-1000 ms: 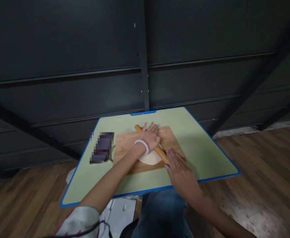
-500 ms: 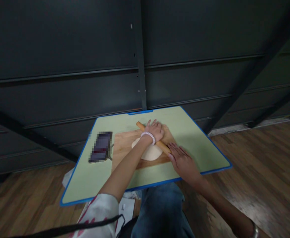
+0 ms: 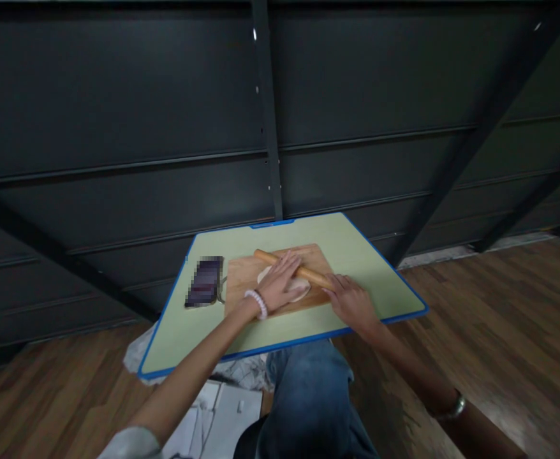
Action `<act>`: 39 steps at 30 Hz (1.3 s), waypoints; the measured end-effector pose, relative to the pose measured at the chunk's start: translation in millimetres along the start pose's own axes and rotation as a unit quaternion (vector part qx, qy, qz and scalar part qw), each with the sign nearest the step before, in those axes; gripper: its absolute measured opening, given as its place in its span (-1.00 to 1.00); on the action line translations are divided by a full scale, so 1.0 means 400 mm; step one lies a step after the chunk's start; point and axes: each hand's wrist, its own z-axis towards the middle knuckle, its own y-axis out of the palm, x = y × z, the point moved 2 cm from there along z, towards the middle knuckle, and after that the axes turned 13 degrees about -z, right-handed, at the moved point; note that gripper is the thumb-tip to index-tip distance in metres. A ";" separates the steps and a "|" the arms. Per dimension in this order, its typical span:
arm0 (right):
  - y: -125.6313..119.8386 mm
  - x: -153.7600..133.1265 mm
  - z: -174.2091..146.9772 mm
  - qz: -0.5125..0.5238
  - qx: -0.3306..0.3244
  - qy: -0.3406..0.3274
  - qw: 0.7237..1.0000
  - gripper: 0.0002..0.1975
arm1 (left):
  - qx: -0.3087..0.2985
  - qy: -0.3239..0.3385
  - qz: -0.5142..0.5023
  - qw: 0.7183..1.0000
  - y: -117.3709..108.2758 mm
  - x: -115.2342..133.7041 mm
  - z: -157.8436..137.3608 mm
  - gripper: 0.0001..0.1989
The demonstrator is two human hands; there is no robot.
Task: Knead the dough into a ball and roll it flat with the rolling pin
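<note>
Head view, ordered near to far, with places given relative to the wooden board [image 3: 242, 280]. Nearest the wearer are a knee in blue jeans [image 3: 309, 395] and pale paper or cloth [image 3: 227, 408] on the wood floor [image 3: 500, 331], both on the near side of the board and below the bench edge. The green bench [image 3: 184, 338], rimmed in blue, carries the board near its middle.

The left hand [image 3: 276, 285], with a pale bead bracelet [image 3: 257, 302] at the wrist, lies flat over the board's centre, fingers [image 3: 287, 266] extended and close together, pressing on the middle of the wooden rolling pin [image 3: 309, 275]. The right hand [image 3: 351, 299] rests at the board's right edge, fingers loosely spread over the pin's right end; neither hand wraps the pin. The pin runs obliquely from the board's far left to its right edge.

The dough [image 3: 299, 288] lies on the board's centre beneath the pin and partly under the left palm. It appears already flattened into a thin disc, though the dim light leaves its thickness and full outline uncertain; rolling is judged well advanced but unfinished, the pin resting upon it.

Left of the board lies a dark phone-like slab [image 3: 205, 288], its face obscured. Beyond the board stands a dark metal panel wall [image 3: 165, 127].
</note>
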 end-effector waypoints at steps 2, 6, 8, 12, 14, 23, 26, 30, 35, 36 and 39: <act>0.003 0.019 0.000 0.015 -0.003 0.049 0.999 -0.65 | -0.004 0.007 -0.005 1.000 0.008 -0.013 -0.048 -0.26; 0.003 0.050 -0.002 0.105 0.031 0.136 0.985 -0.58 | -0.055 -0.031 0.021 0.998 0.016 -0.048 -0.081 -0.23; -0.001 0.059 -0.006 0.165 0.062 0.164 0.971 -0.54 | -0.073 -0.026 0.052 0.996 0.014 -0.056 -0.072 -0.18; -0.011 0.060 -0.027 0.274 0.093 0.193 0.937 -0.49 | -0.079 0.026 0.140 0.987 0.014 -0.058 -0.045 -0.21; -0.015 0.055 -0.043 0.304 0.085 0.201 0.927 -0.49 | -0.077 0.061 0.184 0.978 0.019 -0.056 -0.038 -0.31; -0.043 0.050 -0.108 0.373 0.055 0.228 0.898 -0.55 | -0.069 0.063 0.095 0.991 0.009 -0.049 -0.036 -0.65; -0.051 0.053 -0.119 0.394 0.060 0.239 0.885 -0.57 | -0.005 -0.008 -0.013 1.000 0.007 -0.050 -0.030 -0.66; -0.064 0.059 -0.123 0.414 0.069 0.243 0.874 -0.59 | 0.188 -0.116 -0.173 0.960 -0.014 -0.042 0.009 -0.73; -0.077 0.073 -0.123 0.428 0.073 0.257 0.863 -0.58 | 0.403 -0.234 -0.471 0.749 -0.040 -0.055 0.063 -0.74; -0.077 0.075 -0.123 0.434 0.071 0.259 0.860 -0.57 | 0.417 -0.250 -0.523 0.700 -0.036 -0.063 0.067 -0.74; -0.073 0.075 -0.122 0.448 0.063 0.265 0.852 -0.55 | 0.424 -0.268 -0.569 0.651 -0.013 -0.085 0.059 -0.76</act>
